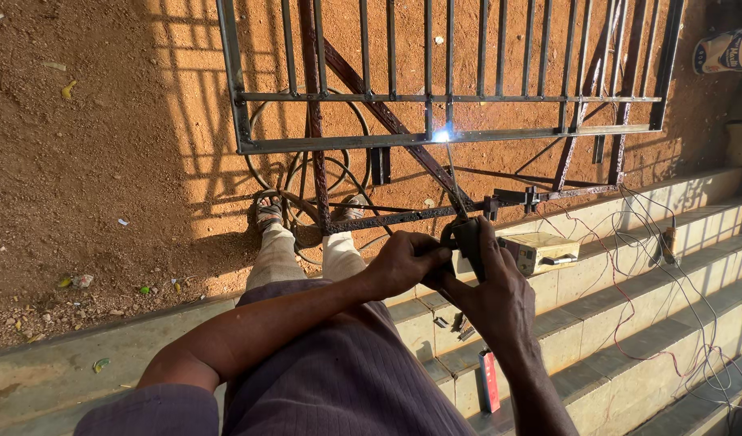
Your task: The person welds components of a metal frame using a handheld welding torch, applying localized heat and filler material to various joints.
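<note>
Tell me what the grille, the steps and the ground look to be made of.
Grille: bare dark metal bar, likely steel, unpainted with rusty patches; a weld arc glows on it, rod held by both hands (right hand, left hand).
Steps: pale matte tile or concrete, grouted joints.
Ground: loose red-brown dirt.

A small red packet stands upright on a lower step (narrow, with pale print). At the top right edge lies a white cylindrical container with a dark-lettered label.
</note>
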